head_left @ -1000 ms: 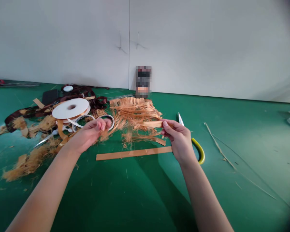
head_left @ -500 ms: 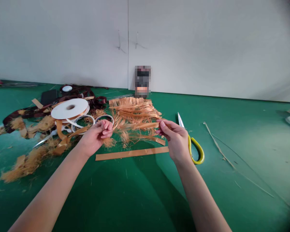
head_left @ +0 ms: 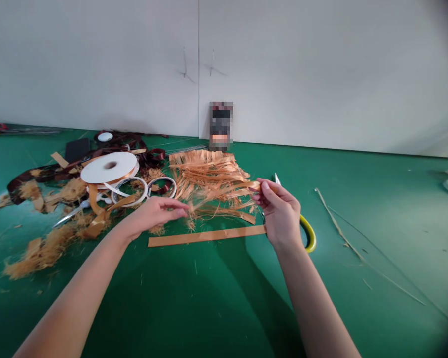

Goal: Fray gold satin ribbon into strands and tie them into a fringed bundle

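Right hand in a clenched pinch on one end of a frayed orange ribbon, which lies fanned on the green surface above a flat orange strip; left hand open, released, beside the loose fibres.

The frayed strip looks rough, the scissors handle glossy plastic.
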`<control>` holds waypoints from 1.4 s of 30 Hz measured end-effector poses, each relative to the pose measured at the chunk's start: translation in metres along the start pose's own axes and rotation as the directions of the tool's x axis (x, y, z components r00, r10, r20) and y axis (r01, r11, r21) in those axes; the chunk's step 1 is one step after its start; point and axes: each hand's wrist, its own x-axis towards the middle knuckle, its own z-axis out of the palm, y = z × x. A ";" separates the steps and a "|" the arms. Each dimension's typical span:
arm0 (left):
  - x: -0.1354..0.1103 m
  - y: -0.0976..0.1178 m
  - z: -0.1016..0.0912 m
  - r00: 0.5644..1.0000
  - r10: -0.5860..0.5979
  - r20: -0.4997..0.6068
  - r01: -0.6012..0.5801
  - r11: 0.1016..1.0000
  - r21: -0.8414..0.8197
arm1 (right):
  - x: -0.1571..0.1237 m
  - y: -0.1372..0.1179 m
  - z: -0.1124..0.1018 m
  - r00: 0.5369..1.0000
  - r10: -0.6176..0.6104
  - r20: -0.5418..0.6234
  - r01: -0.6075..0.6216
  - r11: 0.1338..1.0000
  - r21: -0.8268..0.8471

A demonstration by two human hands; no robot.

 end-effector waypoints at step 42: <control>-0.004 -0.007 -0.030 0.958 0.084 -0.274 -0.139 0.972 -0.191 | 0.009 0.005 -0.009 0.955 -0.105 -0.276 0.085 0.993 -0.083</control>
